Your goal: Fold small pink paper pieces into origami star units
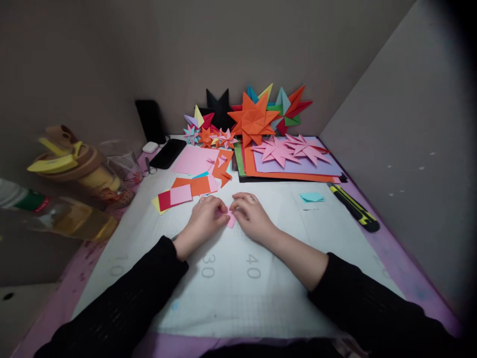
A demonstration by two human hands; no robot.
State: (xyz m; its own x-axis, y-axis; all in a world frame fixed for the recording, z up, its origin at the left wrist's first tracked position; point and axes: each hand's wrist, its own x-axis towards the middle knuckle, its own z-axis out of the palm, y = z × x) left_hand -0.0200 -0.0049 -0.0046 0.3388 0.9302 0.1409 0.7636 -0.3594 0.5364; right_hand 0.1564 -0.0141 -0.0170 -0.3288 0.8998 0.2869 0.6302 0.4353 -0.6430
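Note:
Between my two hands is a small piece of pink paper (231,220), mostly covered by the fingers. My left hand (208,216) pinches its left side with thumb and fingertips. From the right, my right hand (253,215) grips the same paper, fingers bent over its upper edge. To the left of my left hand lie small paper squares in pink, red and yellow (175,197). Orange paper pieces (197,186) lie just behind them. A folded light-blue paper (312,197) rests on the mat, right of my right hand.
Folded paper stars (255,119) stand along the wall, above stacked coloured sheets (290,176). A yellow-black utility knife (354,209) lies at the right edge. A phone (168,153), a bottle (70,219) and a lidded cup (91,166) are on the left. A white numbered mat (231,303) covers the table.

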